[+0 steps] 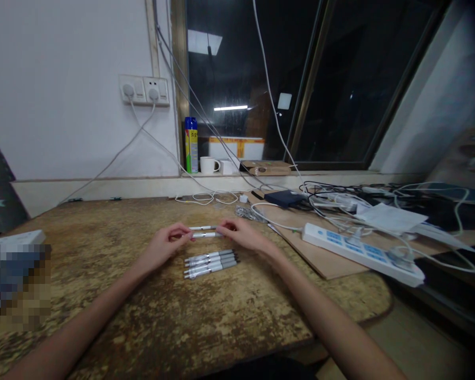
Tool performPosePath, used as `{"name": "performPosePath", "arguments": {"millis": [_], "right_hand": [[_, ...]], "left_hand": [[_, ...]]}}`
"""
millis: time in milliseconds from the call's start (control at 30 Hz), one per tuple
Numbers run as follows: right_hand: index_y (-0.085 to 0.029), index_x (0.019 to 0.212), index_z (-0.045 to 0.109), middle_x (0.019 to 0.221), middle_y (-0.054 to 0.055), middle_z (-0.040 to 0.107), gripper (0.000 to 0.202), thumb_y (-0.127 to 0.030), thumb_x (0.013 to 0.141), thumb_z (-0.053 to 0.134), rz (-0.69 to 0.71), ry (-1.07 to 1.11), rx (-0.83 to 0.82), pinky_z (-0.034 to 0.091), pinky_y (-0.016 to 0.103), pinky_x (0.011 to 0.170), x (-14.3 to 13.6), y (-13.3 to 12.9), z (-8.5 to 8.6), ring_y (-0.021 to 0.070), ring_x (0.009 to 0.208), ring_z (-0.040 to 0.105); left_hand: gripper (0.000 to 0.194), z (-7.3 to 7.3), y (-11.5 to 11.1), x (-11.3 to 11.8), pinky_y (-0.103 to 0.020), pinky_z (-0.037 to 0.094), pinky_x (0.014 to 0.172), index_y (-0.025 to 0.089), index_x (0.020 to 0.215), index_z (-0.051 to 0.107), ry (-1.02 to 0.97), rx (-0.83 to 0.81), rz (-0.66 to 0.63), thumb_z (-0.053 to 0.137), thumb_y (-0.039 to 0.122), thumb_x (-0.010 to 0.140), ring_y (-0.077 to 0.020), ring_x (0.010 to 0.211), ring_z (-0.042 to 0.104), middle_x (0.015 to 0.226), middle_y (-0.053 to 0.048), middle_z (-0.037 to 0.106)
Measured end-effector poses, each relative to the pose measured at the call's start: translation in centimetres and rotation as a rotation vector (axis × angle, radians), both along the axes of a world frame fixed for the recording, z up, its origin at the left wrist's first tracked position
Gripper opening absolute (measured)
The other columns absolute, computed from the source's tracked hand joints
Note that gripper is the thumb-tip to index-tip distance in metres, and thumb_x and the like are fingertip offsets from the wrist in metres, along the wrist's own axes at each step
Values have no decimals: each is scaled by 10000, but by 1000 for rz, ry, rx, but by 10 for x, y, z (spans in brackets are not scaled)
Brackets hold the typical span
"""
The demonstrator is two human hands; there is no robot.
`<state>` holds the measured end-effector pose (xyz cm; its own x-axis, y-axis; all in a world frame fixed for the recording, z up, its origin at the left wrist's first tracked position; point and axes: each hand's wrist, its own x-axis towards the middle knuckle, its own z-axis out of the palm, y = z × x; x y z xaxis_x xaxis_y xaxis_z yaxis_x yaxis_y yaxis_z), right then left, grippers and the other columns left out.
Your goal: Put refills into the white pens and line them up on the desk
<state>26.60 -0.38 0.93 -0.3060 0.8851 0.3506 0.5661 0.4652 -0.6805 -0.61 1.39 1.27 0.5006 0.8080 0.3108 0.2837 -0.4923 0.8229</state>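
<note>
Two white pens lie side by side between my hands. The nearer pen (pixel 205 235) has its left end at the pinched fingers of my left hand (pixel 173 237) and its right end at the closed fingers of my right hand (pixel 236 232). Just behind it is the farther pen (pixel 203 228); whether my fingers also grip that one is unclear. Closer to me, a row of several white-and-grey pens (pixel 209 264) rests on the worn wooden table (pixel 174 316), apart from both hands. My fingers cover the ends of the two pens.
At the right, a white power strip (pixel 360 253) with plugs sits on a cardboard sheet (pixel 301 250) among tangled cables (pixel 340 200). A spray can (pixel 191 145) and a white mug (pixel 208 165) stand on the windowsill. A pixelated object (pixel 13 274) is at the left.
</note>
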Motion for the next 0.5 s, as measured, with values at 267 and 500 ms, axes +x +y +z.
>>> {"name": "performPosePath", "arguments": {"millis": [267, 500], "right_hand": [[-136, 907, 715, 817, 43, 693, 323, -450, 894, 638, 211, 10, -175, 447, 253, 646, 11, 9, -19, 156, 714, 580], [-145, 888, 713, 815, 44, 697, 283, -419, 889, 645, 260, 4, -173, 479, 268, 660, 12, 13, -26, 167, 735, 603]], "left_hand": [[371, 5, -2, -9, -298, 483, 751, 210, 1038, 760, 294, -53, -121, 647, 521, 871, -213, 832, 663, 931, -50, 760], [377, 4, -1, -10, -280, 460, 693, 238, 1046, 773, 360, 19, -157, 626, 540, 876, -199, 787, 631, 911, -40, 755]]}}
